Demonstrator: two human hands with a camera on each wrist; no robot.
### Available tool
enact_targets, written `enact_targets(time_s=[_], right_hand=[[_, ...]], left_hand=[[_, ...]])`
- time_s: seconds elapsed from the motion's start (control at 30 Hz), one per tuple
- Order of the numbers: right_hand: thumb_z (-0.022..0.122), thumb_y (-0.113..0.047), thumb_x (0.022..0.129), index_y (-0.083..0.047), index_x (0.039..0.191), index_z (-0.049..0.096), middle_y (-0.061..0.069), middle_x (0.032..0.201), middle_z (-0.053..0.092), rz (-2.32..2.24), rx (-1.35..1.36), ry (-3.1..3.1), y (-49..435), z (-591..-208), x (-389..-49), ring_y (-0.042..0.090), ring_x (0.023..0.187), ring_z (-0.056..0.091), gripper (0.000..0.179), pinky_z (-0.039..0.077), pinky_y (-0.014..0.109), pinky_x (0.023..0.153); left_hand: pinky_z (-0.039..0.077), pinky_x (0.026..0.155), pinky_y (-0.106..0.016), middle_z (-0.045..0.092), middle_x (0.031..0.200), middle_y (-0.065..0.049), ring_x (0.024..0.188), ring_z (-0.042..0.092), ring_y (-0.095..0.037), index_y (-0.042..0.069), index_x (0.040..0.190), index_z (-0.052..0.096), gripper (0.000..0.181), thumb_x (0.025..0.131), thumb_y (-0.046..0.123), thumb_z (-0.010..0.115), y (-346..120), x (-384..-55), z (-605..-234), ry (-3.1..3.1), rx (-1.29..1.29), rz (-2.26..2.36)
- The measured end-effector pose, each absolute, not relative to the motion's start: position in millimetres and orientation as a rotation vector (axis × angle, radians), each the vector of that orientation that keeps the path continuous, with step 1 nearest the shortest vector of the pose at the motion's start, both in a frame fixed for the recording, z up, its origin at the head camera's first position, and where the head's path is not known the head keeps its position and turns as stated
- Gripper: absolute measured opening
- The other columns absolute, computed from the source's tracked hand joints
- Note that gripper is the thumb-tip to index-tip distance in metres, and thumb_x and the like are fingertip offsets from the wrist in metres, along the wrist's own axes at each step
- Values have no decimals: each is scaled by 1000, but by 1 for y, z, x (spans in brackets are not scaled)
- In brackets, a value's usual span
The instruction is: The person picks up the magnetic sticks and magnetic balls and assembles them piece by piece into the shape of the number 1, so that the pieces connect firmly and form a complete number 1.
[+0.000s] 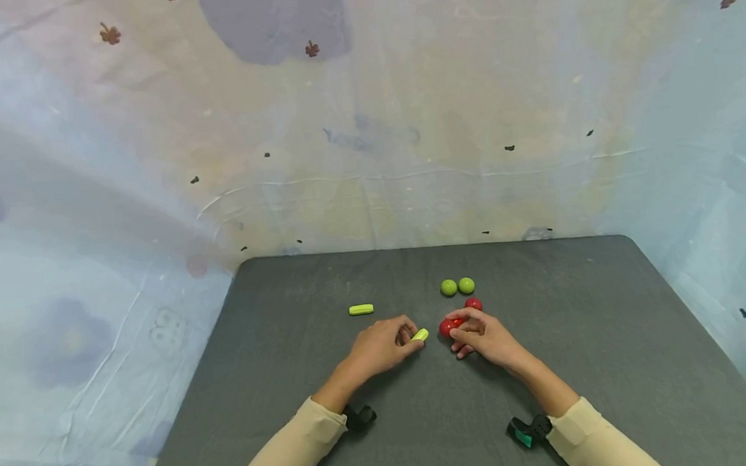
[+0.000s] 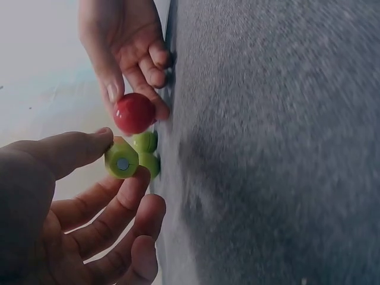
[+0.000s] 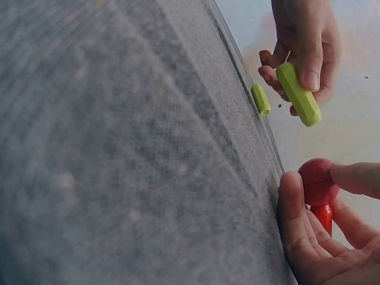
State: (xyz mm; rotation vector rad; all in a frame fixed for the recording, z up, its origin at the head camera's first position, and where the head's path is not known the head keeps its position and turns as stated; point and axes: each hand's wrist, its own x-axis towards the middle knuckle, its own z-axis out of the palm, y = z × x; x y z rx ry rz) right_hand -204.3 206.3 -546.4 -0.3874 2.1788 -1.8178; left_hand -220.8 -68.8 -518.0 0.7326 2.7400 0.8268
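Observation:
My left hand [image 1: 381, 346] pinches a yellow-green faceted rod [image 3: 298, 95] between thumb and fingertips; its near end shows a pale round spot [image 2: 122, 164] in the left wrist view. To its right, my right hand [image 1: 492, 341] grips a red ball [image 3: 319, 181] with thumb and fingers. From that ball a short red rod [image 3: 322, 218] runs back toward the palm. A second red ball [image 1: 473, 304] shows just beyond the right fingers, in line with the rod in the head view. The two hands face each other, close over the table, with a small gap between rod and ball.
Two green balls [image 1: 449, 287] sit side by side behind the right hand. Another yellow-green rod [image 1: 361, 309] lies on the dark grey table [image 1: 286, 289], behind the left hand. A patterned sheet [image 1: 404, 115] hangs around the table's back and sides.

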Motion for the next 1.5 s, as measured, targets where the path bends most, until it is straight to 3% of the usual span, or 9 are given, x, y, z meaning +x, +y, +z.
enact_targets(time_s=[1.27,1.5], right_hand=[[63,-10,111,11,147,50,37,113,68,-1829,-439,2171,208,-549,-204,35,92,76,44,65,42,77],[64,-8,110,12,145,51,35,109,69,-1839,-451,2191,208,-550,-204,37,91,76,42,65,44,77]], left_hand=[[47,63,-27,64,85,15,68,55,-1,22,109,75,25,102,46,75,-31,-214,-520,2768,688,792],[47,60,-27,66,84,15,65,56,-1,24,108,76,29,104,52,69,-32,-218,-521,2748,708,828]])
